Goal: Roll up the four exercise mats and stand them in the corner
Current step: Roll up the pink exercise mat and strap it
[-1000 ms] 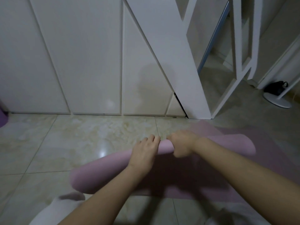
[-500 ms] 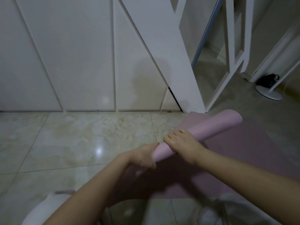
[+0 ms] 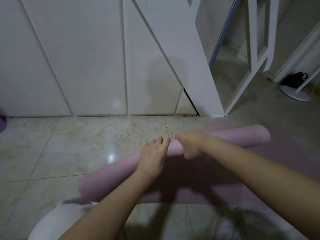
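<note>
A pink exercise mat (image 3: 230,138) lies on the tiled floor, partly rolled into a long tube that runs from lower left to upper right. Its unrolled part (image 3: 287,161) stretches flat to the right, towards me. My left hand (image 3: 153,157) lies across the top of the roll near its middle, fingers reaching over the far side. My right hand (image 3: 191,144) sits just to the right of it and grips the roll, fingers curled over it and thumb on the near side. The other mats are not clearly in view.
White wall panels (image 3: 86,66) and a slanted white beam (image 3: 187,58) stand just beyond the roll. A purple object (image 3: 2,122) shows at the far left edge. A black bag (image 3: 296,80) and a round white stand base (image 3: 295,95) are at the back right. My white-clad knees (image 3: 57,220) are below.
Half a second ago my left hand gripped the roll with its left end hidden behind my arm. Now it rests on top and the roll's whole length shows on the floor.
</note>
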`<state>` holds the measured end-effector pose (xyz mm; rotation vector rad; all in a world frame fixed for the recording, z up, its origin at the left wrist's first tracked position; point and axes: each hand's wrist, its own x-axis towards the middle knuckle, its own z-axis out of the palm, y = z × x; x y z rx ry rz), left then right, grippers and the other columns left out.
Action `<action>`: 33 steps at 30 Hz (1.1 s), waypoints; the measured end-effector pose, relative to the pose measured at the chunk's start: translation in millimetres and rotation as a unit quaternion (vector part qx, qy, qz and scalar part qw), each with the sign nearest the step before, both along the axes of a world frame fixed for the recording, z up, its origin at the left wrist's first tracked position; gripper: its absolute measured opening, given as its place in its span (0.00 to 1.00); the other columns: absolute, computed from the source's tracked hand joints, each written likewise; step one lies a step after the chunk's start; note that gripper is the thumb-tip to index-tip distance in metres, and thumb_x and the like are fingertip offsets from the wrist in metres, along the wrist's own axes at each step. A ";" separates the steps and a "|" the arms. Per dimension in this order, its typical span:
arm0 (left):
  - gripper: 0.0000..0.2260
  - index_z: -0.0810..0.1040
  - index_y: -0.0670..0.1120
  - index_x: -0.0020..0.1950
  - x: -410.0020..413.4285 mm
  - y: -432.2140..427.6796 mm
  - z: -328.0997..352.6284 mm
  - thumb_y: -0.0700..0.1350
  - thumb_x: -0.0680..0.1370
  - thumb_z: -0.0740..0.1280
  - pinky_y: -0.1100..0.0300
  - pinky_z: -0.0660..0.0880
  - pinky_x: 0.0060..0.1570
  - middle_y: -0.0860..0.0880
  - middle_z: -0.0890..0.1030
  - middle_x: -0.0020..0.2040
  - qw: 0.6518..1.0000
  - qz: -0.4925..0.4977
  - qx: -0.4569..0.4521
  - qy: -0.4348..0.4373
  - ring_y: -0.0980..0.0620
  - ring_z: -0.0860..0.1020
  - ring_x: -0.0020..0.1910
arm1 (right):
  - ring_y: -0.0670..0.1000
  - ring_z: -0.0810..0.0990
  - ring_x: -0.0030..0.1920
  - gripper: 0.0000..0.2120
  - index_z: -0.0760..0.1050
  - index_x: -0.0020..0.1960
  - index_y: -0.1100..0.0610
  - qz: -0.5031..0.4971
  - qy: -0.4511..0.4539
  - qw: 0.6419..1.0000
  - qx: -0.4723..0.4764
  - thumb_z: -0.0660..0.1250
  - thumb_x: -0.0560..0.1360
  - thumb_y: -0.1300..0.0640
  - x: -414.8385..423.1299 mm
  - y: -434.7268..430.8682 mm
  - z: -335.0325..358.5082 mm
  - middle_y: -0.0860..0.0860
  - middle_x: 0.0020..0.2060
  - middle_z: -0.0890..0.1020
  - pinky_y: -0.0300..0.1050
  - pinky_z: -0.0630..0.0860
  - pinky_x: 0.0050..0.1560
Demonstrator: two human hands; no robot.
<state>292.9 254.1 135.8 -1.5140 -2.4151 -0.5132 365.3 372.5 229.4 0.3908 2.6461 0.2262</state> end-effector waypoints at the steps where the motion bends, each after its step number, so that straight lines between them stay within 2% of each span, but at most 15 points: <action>1: 0.21 0.75 0.46 0.45 -2.3 -0.8 -1.9 0.37 0.56 0.77 0.58 0.67 0.27 0.48 0.75 0.36 1.000 -0.002 0.015 0.021 0.45 0.75 0.30 | 0.55 0.77 0.49 0.18 0.71 0.58 0.56 -0.009 -0.019 1.000 -0.012 0.68 0.70 0.55 -3.5 -0.4 3.4 0.54 0.53 0.79 0.43 0.69 0.42; 5: 0.21 0.76 0.46 0.49 -7.2 -2.8 -4.7 0.38 0.58 0.76 0.57 0.69 0.29 0.48 0.76 0.37 0.997 -0.012 0.049 0.050 0.45 0.74 0.31 | 0.53 0.76 0.42 0.22 0.75 0.58 0.58 -0.050 -0.100 0.992 -0.065 0.73 0.66 0.54 -14.7 3.5 16.2 0.54 0.48 0.80 0.43 0.71 0.39; 8: 0.21 0.77 0.45 0.50 -11.0 -1.0 -5.4 0.38 0.59 0.76 0.57 0.69 0.28 0.47 0.78 0.38 0.998 -0.039 0.050 -0.021 0.44 0.76 0.32 | 0.53 0.77 0.44 0.23 0.75 0.59 0.57 -0.052 -0.120 0.990 -0.055 0.74 0.66 0.54 -15.5 3.0 20.9 0.53 0.48 0.80 0.43 0.72 0.41; 11: 0.21 0.73 0.47 0.60 -15.0 3.4 1.9 0.43 0.68 0.71 0.53 0.72 0.41 0.47 0.79 0.51 0.991 -0.043 -0.004 -0.130 0.43 0.78 0.47 | 0.56 0.77 0.55 0.20 0.69 0.62 0.56 -0.001 -0.041 0.999 0.031 0.70 0.71 0.56 -10.0 1.5 13.1 0.53 0.56 0.78 0.45 0.68 0.47; 13: 0.22 0.70 0.48 0.62 -20.6 6.4 5.9 0.46 0.70 0.70 0.55 0.71 0.46 0.48 0.79 0.55 0.975 -0.049 -0.038 -0.214 0.44 0.77 0.52 | 0.56 0.75 0.59 0.21 0.66 0.63 0.55 0.054 0.012 0.993 0.102 0.68 0.72 0.59 -1.7 2.7 3.4 0.53 0.59 0.75 0.47 0.67 0.53; 15: 0.24 0.70 0.47 0.62 -26.3 9.3 9.7 0.45 0.68 0.72 0.57 0.72 0.46 0.46 0.79 0.55 0.954 -0.073 -0.063 -0.285 0.44 0.78 0.52 | 0.55 0.76 0.52 0.25 0.69 0.59 0.55 0.112 0.062 0.977 0.169 0.74 0.64 0.61 6.2 7.6 -10.5 0.52 0.52 0.76 0.46 0.69 0.49; 18: 0.26 0.71 0.46 0.61 -30.0 13.9 13.5 0.44 0.66 0.75 0.61 0.71 0.45 0.46 0.79 0.55 0.925 -0.117 -0.105 -0.345 0.45 0.78 0.53 | 0.53 0.76 0.33 0.31 0.75 0.43 0.55 0.148 0.094 0.965 0.196 0.80 0.41 0.62 14.8 18.7 -22.2 0.51 0.34 0.77 0.43 0.71 0.35; 19: 0.26 0.71 0.45 0.62 -28.6 15.5 14.0 0.44 0.66 0.76 0.61 0.70 0.46 0.46 0.78 0.56 0.917 -0.128 -0.121 -0.357 0.46 0.77 0.54 | 0.53 0.76 0.32 0.32 0.75 0.42 0.55 0.148 0.092 0.965 0.194 0.80 0.38 0.61 16.4 19.4 -21.0 0.51 0.33 0.76 0.42 0.71 0.33; 20: 0.27 0.71 0.45 0.62 -25.8 17.2 14.8 0.44 0.66 0.76 0.61 0.70 0.47 0.46 0.78 0.56 0.911 -0.136 -0.138 -0.364 0.46 0.77 0.54 | 0.53 0.77 0.33 0.33 0.76 0.44 0.56 0.138 0.070 0.970 0.189 0.81 0.40 0.59 18.4 18.6 -17.9 0.51 0.35 0.77 0.42 0.71 0.34; 21: 0.27 0.71 0.45 0.62 -22.7 18.9 15.1 0.45 0.66 0.76 0.60 0.70 0.48 0.46 0.78 0.57 0.909 -0.139 -0.151 -0.363 0.46 0.76 0.55 | 0.53 0.78 0.40 0.32 0.75 0.51 0.57 0.127 0.034 0.976 0.173 0.82 0.49 0.57 19.6 17.3 -14.1 0.52 0.41 0.79 0.44 0.72 0.38; 23: 0.28 0.70 0.45 0.63 -17.2 21.7 13.5 0.47 0.67 0.76 0.58 0.71 0.49 0.46 0.77 0.58 0.919 -0.128 -0.164 -0.335 0.45 0.76 0.56 | 0.56 0.75 0.55 0.25 0.66 0.63 0.58 0.102 -0.008 0.984 0.143 0.72 0.69 0.61 20.6 16.5 -11.6 0.54 0.56 0.76 0.47 0.69 0.50; 24: 0.27 0.70 0.46 0.63 -15.1 22.9 11.6 0.49 0.68 0.75 0.57 0.71 0.49 0.47 0.77 0.59 0.930 -0.116 -0.160 -0.309 0.45 0.76 0.56 | 0.57 0.73 0.58 0.23 0.63 0.64 0.58 0.097 -0.006 0.986 0.132 0.68 0.73 0.62 19.7 19.4 -12.0 0.55 0.59 0.74 0.47 0.68 0.52; 27: 0.22 0.69 0.49 0.62 -7.1 23.3 6.4 0.51 0.72 0.70 0.56 0.68 0.45 0.48 0.76 0.58 0.967 -0.072 -0.113 -0.216 0.45 0.76 0.55 | 0.57 0.74 0.60 0.21 0.65 0.64 0.58 0.051 -0.019 0.994 0.098 0.67 0.74 0.61 10.7 21.4 -9.4 0.55 0.60 0.75 0.48 0.69 0.53; 30: 0.18 0.67 0.48 0.63 0.6 22.7 2.8 0.45 0.74 0.66 0.55 0.64 0.44 0.47 0.74 0.57 0.988 -0.017 -0.076 -0.134 0.44 0.74 0.54 | 0.57 0.76 0.58 0.23 0.67 0.63 0.58 0.033 -0.045 0.995 0.079 0.70 0.72 0.56 1.3 20.5 -3.0 0.55 0.58 0.77 0.46 0.70 0.50; 33: 0.19 0.72 0.46 0.57 4.0 19.6 -1.7 0.37 0.67 0.70 0.54 0.68 0.40 0.47 0.76 0.49 0.999 0.002 -0.021 -0.047 0.43 0.76 0.45 | 0.55 0.79 0.52 0.23 0.73 0.60 0.57 0.014 -0.089 0.995 0.052 0.73 0.68 0.51 -8.7 18.6 5.9 0.54 0.53 0.80 0.43 0.70 0.44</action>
